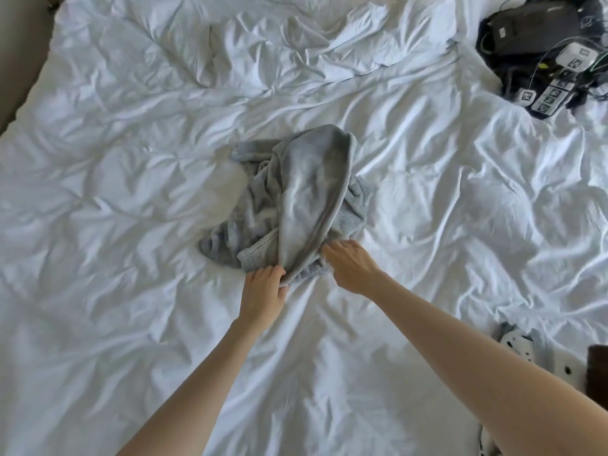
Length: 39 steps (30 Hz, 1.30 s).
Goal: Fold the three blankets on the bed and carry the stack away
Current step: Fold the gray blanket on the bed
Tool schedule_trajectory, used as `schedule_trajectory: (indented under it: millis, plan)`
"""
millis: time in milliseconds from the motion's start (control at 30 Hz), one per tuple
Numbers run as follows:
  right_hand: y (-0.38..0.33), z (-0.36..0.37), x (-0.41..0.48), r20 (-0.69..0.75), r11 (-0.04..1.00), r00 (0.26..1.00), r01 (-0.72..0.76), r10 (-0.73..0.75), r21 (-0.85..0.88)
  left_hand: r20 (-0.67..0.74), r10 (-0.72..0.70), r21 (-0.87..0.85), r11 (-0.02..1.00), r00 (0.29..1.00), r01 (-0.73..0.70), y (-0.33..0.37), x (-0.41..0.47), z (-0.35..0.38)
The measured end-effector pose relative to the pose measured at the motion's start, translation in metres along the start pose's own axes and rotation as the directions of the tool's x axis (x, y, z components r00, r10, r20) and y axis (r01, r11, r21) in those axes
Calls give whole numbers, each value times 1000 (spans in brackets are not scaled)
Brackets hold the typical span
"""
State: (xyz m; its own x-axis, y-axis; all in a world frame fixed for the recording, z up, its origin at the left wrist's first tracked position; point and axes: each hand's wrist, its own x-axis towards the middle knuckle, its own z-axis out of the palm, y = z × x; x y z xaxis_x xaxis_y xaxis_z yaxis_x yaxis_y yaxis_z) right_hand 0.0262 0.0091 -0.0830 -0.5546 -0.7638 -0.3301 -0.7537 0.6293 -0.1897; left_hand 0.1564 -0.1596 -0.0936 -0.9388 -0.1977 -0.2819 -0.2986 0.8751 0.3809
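Grey blanket (pixel 296 199) crumpled mid-bed on the white duvet (pixel 131 159), one long fold running toward the near edge. Rumpled duvet open all round it; bed's left edge shows at upper left. Left hand (pixel 263 286) pinches the fold's near tip, fingers curled. Right hand (pixel 350 264) touches the near hem just beside it; grip or flat touch, cannot tell. Black gear (pixel 539 37) with cables and tags, far right, well apart. Spotted cloth (pixel 516 343) at lower right, cut off by an arm and the frame.
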Motion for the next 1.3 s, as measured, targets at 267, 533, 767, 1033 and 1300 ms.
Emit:
schedule_trajectory:
  millis: [267, 533, 767, 1033, 1300]
  plan:
    - [-27, -43, 13, -157, 979, 970, 172, -187, -105, -30, 129, -339, 932, 991, -132, 27, -19, -40]
    - [0, -85, -48, -9, 996, 999, -52, 52, -71, -77, 157, -310, 935, 985, -173, 30, -47, -115]
    - [10, -112, -135, 111, 966, 965, -247, 237, 81, -314, 178, -238, 936, 933, -258, 84, -50, -213]
    - [19, -209, -224, -108, 840, 893, -362, 437, 404, -545, 152, -251, 909, 824, -333, 157, -69, -305]
    - [24, -390, -305, -498, 601, 580, 17, 645, 799, -699, 140, -258, 865, 701, -430, 242, -101, -396]
